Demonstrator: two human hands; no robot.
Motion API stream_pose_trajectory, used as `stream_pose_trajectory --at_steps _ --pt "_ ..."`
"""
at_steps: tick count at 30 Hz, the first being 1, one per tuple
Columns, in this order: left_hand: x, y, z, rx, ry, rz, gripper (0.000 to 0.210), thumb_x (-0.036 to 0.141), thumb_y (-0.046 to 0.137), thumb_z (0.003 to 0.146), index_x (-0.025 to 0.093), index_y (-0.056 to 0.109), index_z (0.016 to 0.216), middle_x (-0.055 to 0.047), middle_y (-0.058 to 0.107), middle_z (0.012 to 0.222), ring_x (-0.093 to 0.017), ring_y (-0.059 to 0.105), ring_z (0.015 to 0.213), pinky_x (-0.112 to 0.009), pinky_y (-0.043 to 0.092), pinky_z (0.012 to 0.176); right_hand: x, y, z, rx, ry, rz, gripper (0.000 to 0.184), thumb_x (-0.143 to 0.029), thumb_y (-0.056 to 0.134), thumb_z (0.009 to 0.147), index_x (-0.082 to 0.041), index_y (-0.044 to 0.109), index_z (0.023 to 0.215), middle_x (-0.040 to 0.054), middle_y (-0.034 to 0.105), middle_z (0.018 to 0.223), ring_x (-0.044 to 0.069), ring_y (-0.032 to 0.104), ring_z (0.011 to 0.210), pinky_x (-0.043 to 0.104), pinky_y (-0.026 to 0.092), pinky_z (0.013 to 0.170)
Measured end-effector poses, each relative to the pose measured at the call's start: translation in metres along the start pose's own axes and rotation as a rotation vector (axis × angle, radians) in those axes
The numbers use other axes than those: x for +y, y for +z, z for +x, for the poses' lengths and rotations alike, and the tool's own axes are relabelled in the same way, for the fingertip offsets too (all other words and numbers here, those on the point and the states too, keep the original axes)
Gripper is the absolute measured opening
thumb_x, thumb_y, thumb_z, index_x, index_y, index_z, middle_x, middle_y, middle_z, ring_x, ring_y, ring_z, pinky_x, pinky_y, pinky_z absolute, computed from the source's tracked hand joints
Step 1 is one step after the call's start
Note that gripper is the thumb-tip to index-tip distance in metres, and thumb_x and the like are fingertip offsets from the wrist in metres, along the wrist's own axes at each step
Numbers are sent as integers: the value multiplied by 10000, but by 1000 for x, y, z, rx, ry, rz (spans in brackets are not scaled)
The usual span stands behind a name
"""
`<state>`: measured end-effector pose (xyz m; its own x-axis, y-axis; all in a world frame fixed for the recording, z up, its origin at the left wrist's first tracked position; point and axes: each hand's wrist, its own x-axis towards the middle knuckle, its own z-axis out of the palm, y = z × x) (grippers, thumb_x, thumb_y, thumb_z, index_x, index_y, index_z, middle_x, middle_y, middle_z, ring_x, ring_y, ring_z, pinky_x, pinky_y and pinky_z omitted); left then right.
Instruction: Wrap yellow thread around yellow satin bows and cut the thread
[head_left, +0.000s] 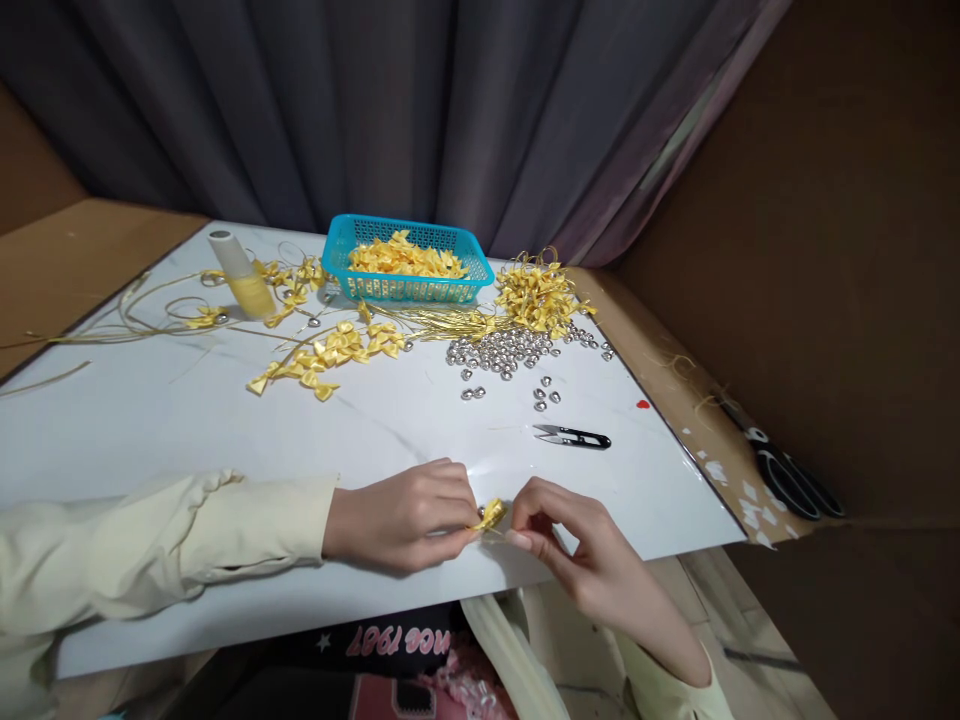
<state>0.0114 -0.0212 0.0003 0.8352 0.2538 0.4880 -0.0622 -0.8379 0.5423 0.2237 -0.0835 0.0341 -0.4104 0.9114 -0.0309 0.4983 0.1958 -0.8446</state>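
Note:
Near the front edge of the white table, my left hand (416,512) pinches a small yellow ribbon bow (491,515) between thumb and forefinger. A silver bead (481,511) shows at the bow's left side, partly covered by my fingers. Just to the right, my right hand (577,540) is closed in a pinch on a thin cord (498,532) running from the bow; its end is hidden by my fingertips. Beyond my hands lie black thread snips (572,437), blades pointing left. Loose silver beads (502,352) are heaped farther back.
A blue basket (409,290) of yellow bows stands at the back. Loose bows (330,358), gold cords (450,323) and a bundle of corded bows (541,295) surround it. A bottle with yellow contents (251,290) stands left; black-handled scissors (787,475) lie right.

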Motion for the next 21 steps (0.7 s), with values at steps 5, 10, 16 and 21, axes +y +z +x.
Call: stream_pose_trajectory --at_steps 5,10,16,21 --pt "0 -1 1 11 -52 -43 181 105 453 914 108 608 819 -100 674 748 -177 527 730 -310 435 727 1 -2 0 9 40 -3 154 -233 490 942 -192 511 795 -4 526 751 129 451 648 241 335 570" --pt "1 -1 1 22 -77 -60 192 116 454 918 116 608 803 -93 670 738 -172 530 731 -306 441 724 5 9 2 61 1 -61 160 -299 640 867 -194 520 859 3 553 810 133 467 674 234 348 578" --pt "1 -1 1 13 -69 -55 189 107 459 911 123 601 789 -85 666 726 -170 518 722 -311 440 727 1 15 3 65 -13 -95 118 -160 510 921 -189 511 806 -2 538 762 120 486 673 221 356 578" --pt "0 0 0 -1 -39 -29 179 97 453 906 122 593 797 -90 667 730 -175 516 720 -319 442 722 -6 13 3 148 -47 -93 120 -146 498 906 -185 506 793 0 514 736 117 471 630 223 353 539"
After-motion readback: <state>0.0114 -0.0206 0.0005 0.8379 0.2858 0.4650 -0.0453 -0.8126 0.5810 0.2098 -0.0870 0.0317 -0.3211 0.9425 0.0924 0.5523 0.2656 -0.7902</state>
